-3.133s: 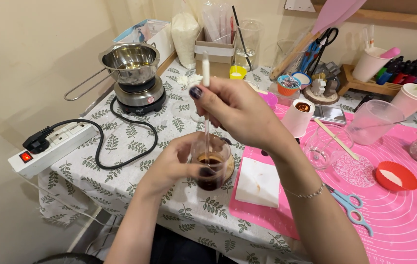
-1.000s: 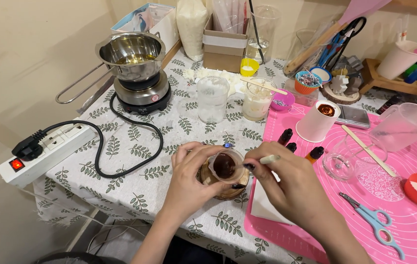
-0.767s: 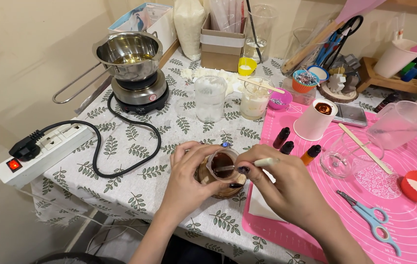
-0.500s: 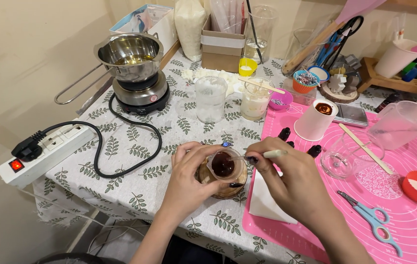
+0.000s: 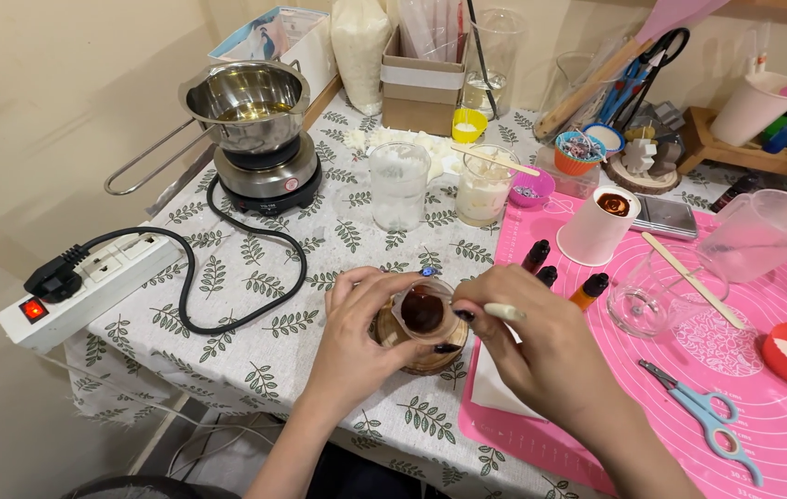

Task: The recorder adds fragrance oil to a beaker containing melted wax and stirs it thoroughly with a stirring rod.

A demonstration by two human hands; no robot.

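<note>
- I am looking down at my two hands near the front edge of the counter (image 5: 255,277), which is wearing a cloth with green leaves on it.
- My left hand (image 5: 357,333) is wrapping around a small glass cup (image 5: 423,312) with dark brown liquid in it, and its fingers are curling tight on the cup's side.
- The cup is sitting on a round wooden coaster (image 5: 430,356), close to the front edge of the counter.
- My right hand (image 5: 541,346) is pinching a thin pale stick (image 5: 502,312) right beside the rim of the cup, with its fingers clenching on the stick.
- I cannot tell if the tip of the stick is dipping into the liquid.
- A white folded napkin (image 5: 490,393) is lying under my right hand, on the edge of a pink mat (image 5: 781,434).
- Three little dark bottles (image 5: 560,275) are standing just behind my right hand on the pink mat.
- A white paper cup (image 5: 597,226) with brown stuff inside is standing behind the bottles.
- Blue scissors (image 5: 703,416) are lying on the mat near the right edge of the counter.
- A shiny metal pot (image 5: 246,102) is sitting on a small black hot plate (image 5: 269,176) at the back left corner.
- A white power strip (image 5: 89,286) with a red switch is hanging over the left edge.
</note>
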